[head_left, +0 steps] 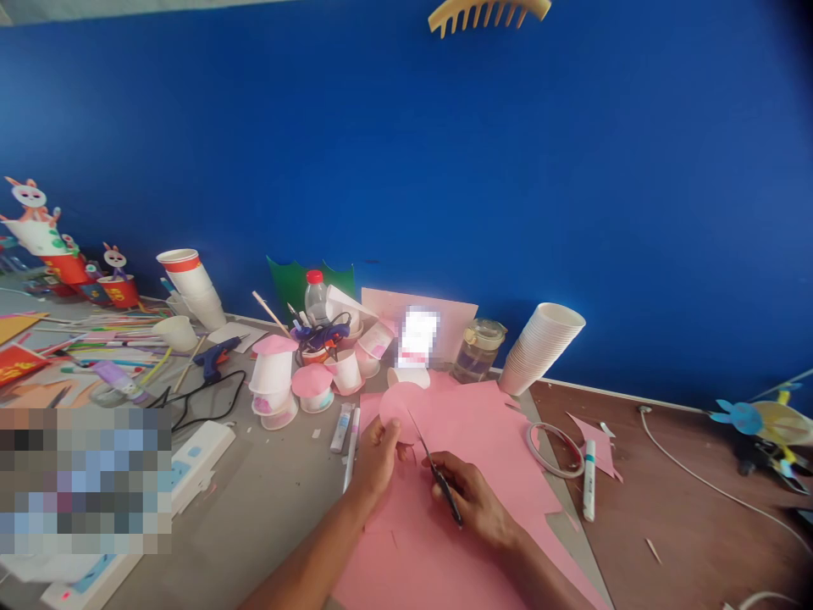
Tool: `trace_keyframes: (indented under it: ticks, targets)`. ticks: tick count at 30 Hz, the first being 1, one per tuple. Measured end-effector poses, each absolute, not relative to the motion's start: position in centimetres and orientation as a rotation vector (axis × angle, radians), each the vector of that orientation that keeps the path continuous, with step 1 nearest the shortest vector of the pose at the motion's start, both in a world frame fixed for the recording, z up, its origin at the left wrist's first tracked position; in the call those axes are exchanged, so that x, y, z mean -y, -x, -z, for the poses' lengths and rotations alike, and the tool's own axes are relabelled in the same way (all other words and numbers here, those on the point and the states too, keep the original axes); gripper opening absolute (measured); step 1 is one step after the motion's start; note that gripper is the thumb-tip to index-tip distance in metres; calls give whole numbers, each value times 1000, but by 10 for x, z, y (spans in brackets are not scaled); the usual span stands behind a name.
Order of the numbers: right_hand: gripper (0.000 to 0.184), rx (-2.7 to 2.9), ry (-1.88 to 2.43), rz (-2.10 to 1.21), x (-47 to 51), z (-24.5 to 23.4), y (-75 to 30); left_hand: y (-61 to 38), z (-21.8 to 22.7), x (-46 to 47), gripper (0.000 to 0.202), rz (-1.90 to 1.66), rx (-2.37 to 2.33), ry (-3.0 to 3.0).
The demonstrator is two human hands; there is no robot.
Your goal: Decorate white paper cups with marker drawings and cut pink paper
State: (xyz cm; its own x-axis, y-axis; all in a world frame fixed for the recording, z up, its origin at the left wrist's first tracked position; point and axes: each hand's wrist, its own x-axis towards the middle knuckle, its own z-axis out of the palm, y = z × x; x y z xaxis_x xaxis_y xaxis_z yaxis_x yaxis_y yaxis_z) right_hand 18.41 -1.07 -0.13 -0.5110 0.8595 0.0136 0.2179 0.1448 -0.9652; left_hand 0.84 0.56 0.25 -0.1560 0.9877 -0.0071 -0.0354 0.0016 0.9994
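My left hand pinches a round pink paper piece and holds it up over a large pink paper sheet on the table. My right hand grips a pair of dark scissors, whose blades point up into the lower edge of the round piece. Both hands are closed. Pink offcuts lie beside the sheet.
Behind the sheet stand several white cups with pink caps, a stack of white paper cups, a glass jar, a bottle and a glue gun. A tape ring and marker lie at right. A power strip lies at left.
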Motion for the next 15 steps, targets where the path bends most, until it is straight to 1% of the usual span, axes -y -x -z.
trace_keyframes:
  ticks: [15]
  targets:
    - [31,1838,1070,-1414,12,-5,-181,-8,3,-8,39,-1379,-1301,-1079]
